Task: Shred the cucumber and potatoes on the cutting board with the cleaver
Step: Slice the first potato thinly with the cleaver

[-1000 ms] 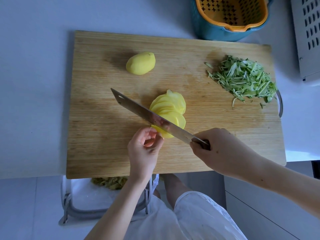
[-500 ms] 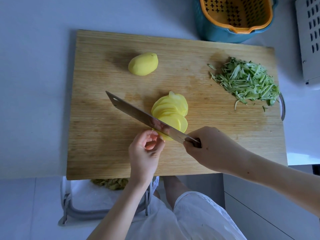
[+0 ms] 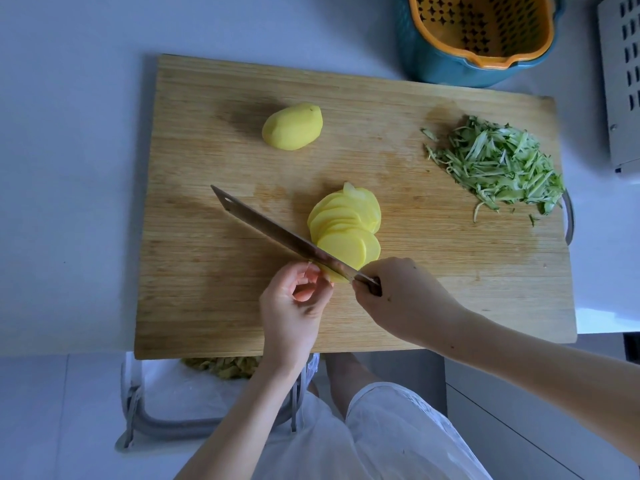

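Note:
A wooden cutting board (image 3: 207, 306) lies on the pale counter. A fanned row of yellow potato slices (image 3: 343, 223) sits at its middle. My right hand (image 3: 405, 299) grips the handle of the cleaver (image 3: 273, 230), whose blade runs diagonally up-left across the near end of the slices. My left hand (image 3: 294, 303), fingers curled, pinches the last small piece of potato (image 3: 334, 276) against the near side of the blade. A whole peeled potato (image 3: 292, 126) rests at the board's back. Shredded cucumber (image 3: 498, 164) is heaped at the right.
A blue tub with an orange colander insert (image 3: 478, 32) stands behind the board at the right. A grey perforated rack (image 3: 623, 81) is at the far right. Below the counter's edge sits a lined bin with peelings (image 3: 221, 367).
The cleaver and my right hand have slid toward the left along the cut line. My left hand has stayed at the potato's end. The slice pile is unchanged.

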### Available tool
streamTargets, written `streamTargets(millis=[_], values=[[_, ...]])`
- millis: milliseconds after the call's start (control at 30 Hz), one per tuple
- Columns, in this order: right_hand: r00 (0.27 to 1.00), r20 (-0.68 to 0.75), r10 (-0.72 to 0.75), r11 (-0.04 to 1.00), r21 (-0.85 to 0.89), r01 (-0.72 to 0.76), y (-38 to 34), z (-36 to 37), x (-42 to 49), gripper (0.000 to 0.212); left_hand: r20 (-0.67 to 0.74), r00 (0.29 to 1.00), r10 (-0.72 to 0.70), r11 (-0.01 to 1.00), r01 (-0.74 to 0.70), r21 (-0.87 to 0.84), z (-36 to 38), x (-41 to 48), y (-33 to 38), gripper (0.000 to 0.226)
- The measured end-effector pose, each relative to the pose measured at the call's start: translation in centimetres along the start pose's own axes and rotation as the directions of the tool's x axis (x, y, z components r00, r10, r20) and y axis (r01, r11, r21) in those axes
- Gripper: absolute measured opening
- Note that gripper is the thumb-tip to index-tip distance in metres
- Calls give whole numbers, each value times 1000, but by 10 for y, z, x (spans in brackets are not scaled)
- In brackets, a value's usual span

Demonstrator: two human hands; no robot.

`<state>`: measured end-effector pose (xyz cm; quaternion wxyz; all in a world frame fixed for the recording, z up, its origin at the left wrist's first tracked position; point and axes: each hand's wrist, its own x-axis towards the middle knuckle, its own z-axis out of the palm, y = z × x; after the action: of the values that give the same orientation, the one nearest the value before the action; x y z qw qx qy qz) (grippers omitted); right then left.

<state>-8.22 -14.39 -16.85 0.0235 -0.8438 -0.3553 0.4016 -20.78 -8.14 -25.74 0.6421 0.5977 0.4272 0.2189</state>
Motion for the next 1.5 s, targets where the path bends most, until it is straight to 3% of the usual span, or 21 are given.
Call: streamTargets(millis=[133, 233, 333, 433, 500, 700, 800, 867, 967, 1233, 1500], values=[[995, -95, 7, 998, -66, -13, 2, 11, 2, 24, -5, 1000, 2, 1000, -3, -14, 0, 1, -1, 14], [992, -115, -50, 999, -19, 48, 7, 13, 0, 19, 15, 1000, 16, 1000, -15, -4, 1, -1, -1, 12], [993, -46, -110, 984, 133, 115, 13, 12, -5, 16, 14, 1000, 13, 1000, -13, -14, 0, -1, 0, 10], [991, -1, -131, 908, 401, 121, 17, 8, -8, 29, 18, 999, 33, 999, -34, 30, -1, 1, 0, 20], [990, 31, -140, 888, 446, 111, 18, 5, -9, 43, 23, 999, 38, 998, -39, 41, -2, 2, 0, 28], [989, 91, -117, 930, 359, 78, 8, -1, -5, 65, 18, 1000, 13, 999, -13, 35, -3, 2, -1, 29], [993, 61, -103, 953, 292, 81, 5, -7, -5, 54, 40, 999, -3, 1000, 2, 10, -2, 2, 2, 26], [994, 18, -106, 960, 262, 97, 6, -11, -12, 22, 39, 999, -7, 1000, 8, -6, -2, 3, 2, 26], [996, -57, -67, 968, 237, 79, 12, -14, -28, 45, 41, 999, 16, 999, -14, -35, -3, 3, 0, 21], [998, -66, -18, 981, 193, 31, 17, -18, -48, 43, 51, 999, 9, 998, -6, -54, -2, 4, -4, 6], [997, -71, -24, 989, 147, 34, 18, -14, -44, 42, 30, 1000, 2, 999, -1, -40, 0, 3, -3, 17]])
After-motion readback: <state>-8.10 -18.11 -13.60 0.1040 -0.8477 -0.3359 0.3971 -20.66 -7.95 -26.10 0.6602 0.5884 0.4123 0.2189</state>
